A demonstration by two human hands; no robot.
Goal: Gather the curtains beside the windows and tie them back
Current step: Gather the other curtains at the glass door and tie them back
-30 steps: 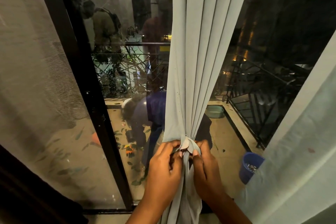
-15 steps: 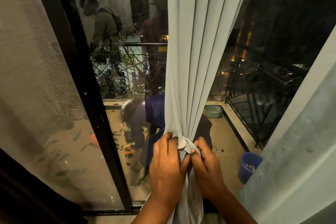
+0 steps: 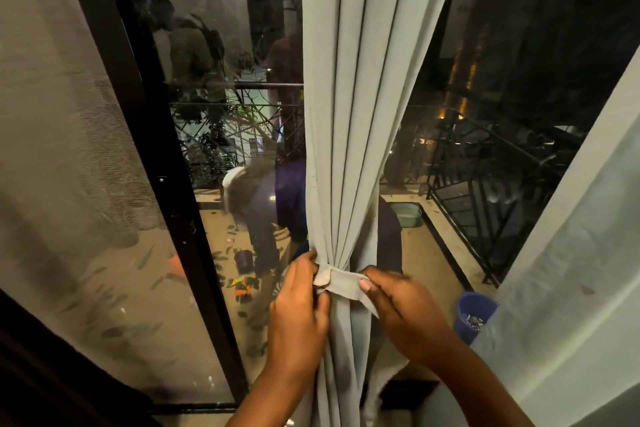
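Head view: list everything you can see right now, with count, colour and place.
curtain: one, pale grey-green, centre, gathered into folds
tie strap: one, same pale cloth, wrapped round the gathered curtain, its free end drawn to the right
second curtain: one, pale grey-green, right edge
mesh screen: one, grey, left
door frame: one, black, left of centre
railing: one, black, outside on the balcony
bucket: one, blue, outside, lower right
basin: one, pale green, on the balcony floor
left hand: one, grips the curtain at the tie
right hand: one, pinches the strap's free end
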